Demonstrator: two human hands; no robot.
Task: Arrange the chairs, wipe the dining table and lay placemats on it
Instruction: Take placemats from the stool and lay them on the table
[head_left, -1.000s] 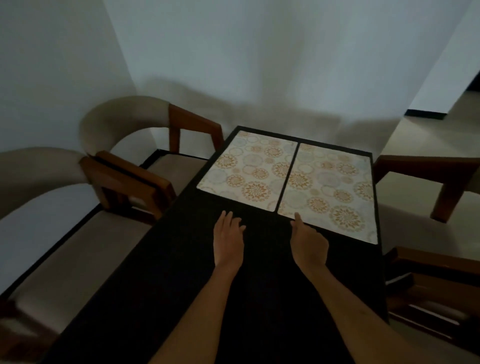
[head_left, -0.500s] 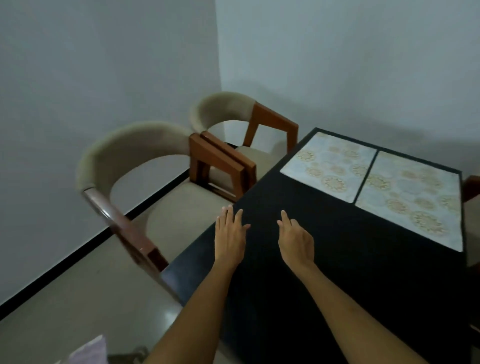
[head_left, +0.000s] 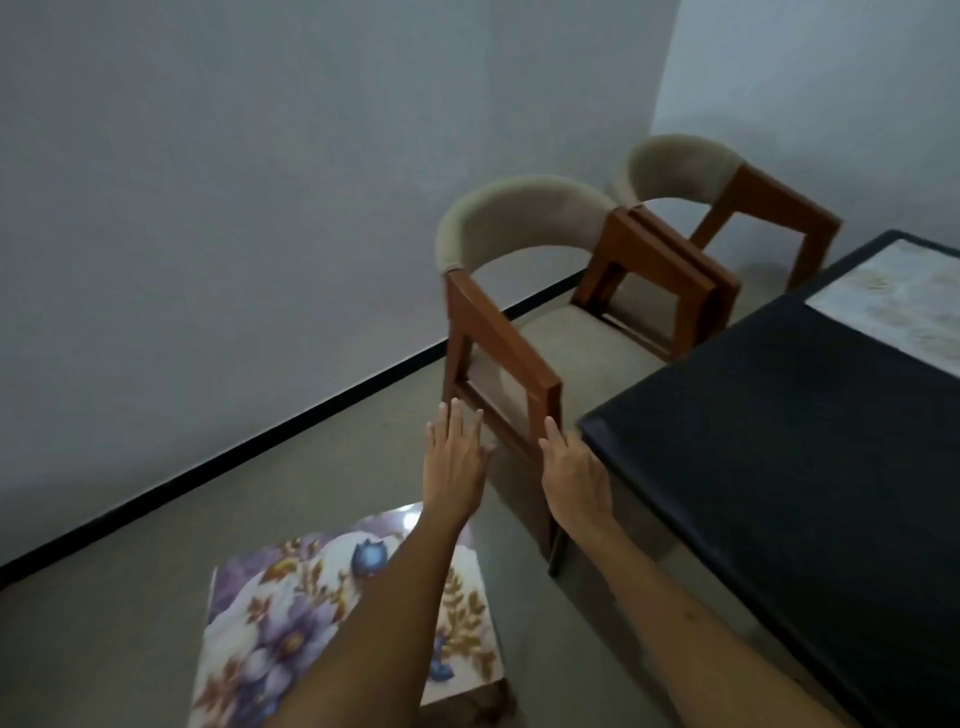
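Grey walls, beige floor. Dining table (head_left: 810, 441) at right has 1 placemat (head_left: 898, 306) visible on its far end; near end bare. Two chairs (head_left: 550, 291) w/ arms touching sit alongside. Left hand (head_left: 453, 457) & right hand (head_left: 574, 470) hover empty, fingers straight. Floral mats (head_left: 332, 613) lie below, prob. next to lay.

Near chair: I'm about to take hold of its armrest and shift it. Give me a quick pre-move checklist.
1. Left hand free: ok, open.
2. Right hand free: ok, open.
3. Hands gripping near chair armrest: not ok, fingers straight.
4. Contact with the armrest: cannot tell.
5. Gap to far chair: not ok, armrests appear to touch.
6. Table beside seat: ok, placemat stays clear of the edge.
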